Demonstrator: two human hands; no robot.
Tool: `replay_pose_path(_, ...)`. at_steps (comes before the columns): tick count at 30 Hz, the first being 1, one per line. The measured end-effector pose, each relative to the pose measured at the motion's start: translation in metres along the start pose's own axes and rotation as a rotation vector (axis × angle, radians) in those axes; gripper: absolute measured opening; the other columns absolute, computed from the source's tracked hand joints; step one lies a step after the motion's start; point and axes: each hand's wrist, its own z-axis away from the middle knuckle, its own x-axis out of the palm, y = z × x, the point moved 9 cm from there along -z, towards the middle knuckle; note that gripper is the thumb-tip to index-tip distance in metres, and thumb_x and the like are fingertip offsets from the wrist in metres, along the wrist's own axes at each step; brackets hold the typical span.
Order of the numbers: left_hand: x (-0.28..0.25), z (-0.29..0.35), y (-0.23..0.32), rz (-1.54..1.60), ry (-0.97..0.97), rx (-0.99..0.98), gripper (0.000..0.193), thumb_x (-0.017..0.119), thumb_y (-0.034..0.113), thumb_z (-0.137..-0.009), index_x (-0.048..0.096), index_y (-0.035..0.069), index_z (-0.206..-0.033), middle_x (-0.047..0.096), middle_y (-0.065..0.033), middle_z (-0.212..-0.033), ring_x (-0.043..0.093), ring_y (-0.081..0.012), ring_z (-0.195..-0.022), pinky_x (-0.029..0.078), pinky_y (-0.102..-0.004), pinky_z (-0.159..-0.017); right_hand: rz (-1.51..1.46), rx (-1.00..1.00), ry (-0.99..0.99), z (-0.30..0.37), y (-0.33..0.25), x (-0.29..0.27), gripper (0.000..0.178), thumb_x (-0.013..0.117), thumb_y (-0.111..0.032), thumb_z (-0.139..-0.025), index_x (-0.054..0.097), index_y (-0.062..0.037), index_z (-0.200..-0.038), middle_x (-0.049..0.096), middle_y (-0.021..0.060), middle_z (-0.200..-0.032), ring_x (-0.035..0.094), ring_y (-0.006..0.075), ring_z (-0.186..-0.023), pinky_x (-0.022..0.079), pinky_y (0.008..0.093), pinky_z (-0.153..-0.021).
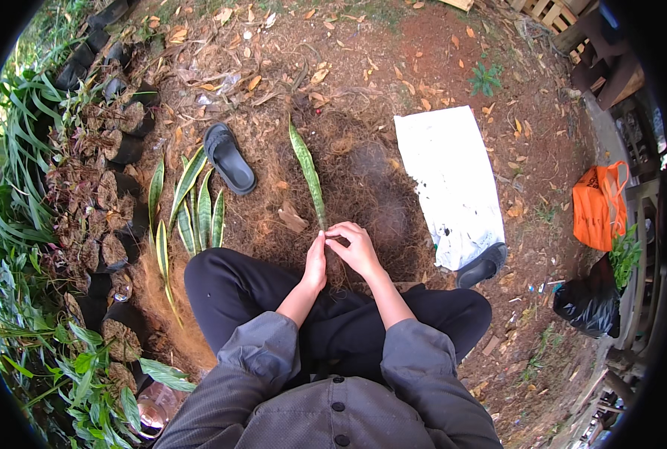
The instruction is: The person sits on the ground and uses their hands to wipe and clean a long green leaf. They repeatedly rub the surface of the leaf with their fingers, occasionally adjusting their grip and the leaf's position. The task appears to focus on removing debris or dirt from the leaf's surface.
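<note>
A long mottled green snake plant leaf (305, 166) points away from me, its lower end between my hands. My left hand (315, 263) is closed at that end, its fingers pressed together along the left side. From the right, my right hand (354, 247) pinches the same end between thumb and fingers. My fingers cover the very base, so what is there is hidden. Beneath and beyond my hands spreads a heap of dark brown plant fibre (363, 187). Several yellow-edged snake plant leaves (187, 187) lie to the left, by my knee.
A black sandal (230, 159) lies beyond the leaves, and another sandal (482, 266) rests on the near end of a white sack (451, 176). Black plant pots (126, 147) line the left side. Far right are an orange bag (600, 206) and a black plastic bag (588, 301).
</note>
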Motion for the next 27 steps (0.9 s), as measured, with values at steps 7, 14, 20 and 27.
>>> replay_pose_path(7, 0.019, 0.006, 0.015, -0.080, -0.124, 0.109, 0.029, 0.043, 0.025, -0.095, 0.054, 0.005, -0.113, 0.059, -0.0012, -0.085, 0.053, -0.0082, -0.064, 0.046, -0.0228, -0.059, -0.273, 0.240, 0.000, 0.009, 0.035, 0.003, 0.011, 0.070, -0.005, -0.073, 0.065, -0.0032, -0.083, 0.058, 0.0061, -0.098, 0.057, 0.0201, -0.091, 0.047, 0.0301, -0.078)
replay_pose_path(14, 0.025, 0.009, 0.025, -0.102, -0.123, 0.148, 0.032, 0.042, 0.025, -0.096, 0.052, 0.005, -0.118, 0.059, -0.0004, -0.090, 0.053, -0.0068, -0.068, 0.045, -0.0227, -0.060, -0.191, 0.261, 0.078, 0.015, 0.031, -0.007, 0.016, 0.071, -0.011, -0.072, 0.068, -0.0079, -0.087, 0.059, 0.0057, -0.093, 0.056, 0.0221, -0.091, 0.045, 0.0326, -0.080)
replay_pose_path(20, 0.019, 0.006, 0.016, 0.090, -0.139, 0.032, 0.042, 0.033, 0.037, -0.097, 0.050, 0.007, -0.121, 0.059, -0.0034, -0.100, 0.056, -0.0128, -0.078, 0.047, -0.0283, -0.069, -0.274, 0.267, 0.076, 0.012, 0.022, -0.006, 0.014, 0.068, -0.008, -0.074, 0.068, -0.0046, -0.088, 0.061, 0.0059, -0.090, 0.059, 0.0202, -0.084, 0.046, 0.0297, -0.079)
replay_pose_path(27, 0.022, 0.005, 0.025, 0.101, -0.146, 0.122, 0.036, 0.031, 0.027, -0.098, 0.048, 0.006, -0.122, 0.058, -0.0077, -0.109, 0.055, -0.0171, -0.101, 0.044, -0.0323, -0.090, 0.268, -0.014, 0.181, 0.013, -0.024, -0.019, 0.027, 0.065, -0.005, -0.072, 0.066, -0.0128, -0.098, 0.064, 0.0014, -0.093, 0.060, 0.0169, -0.084, 0.037, 0.0302, -0.077)
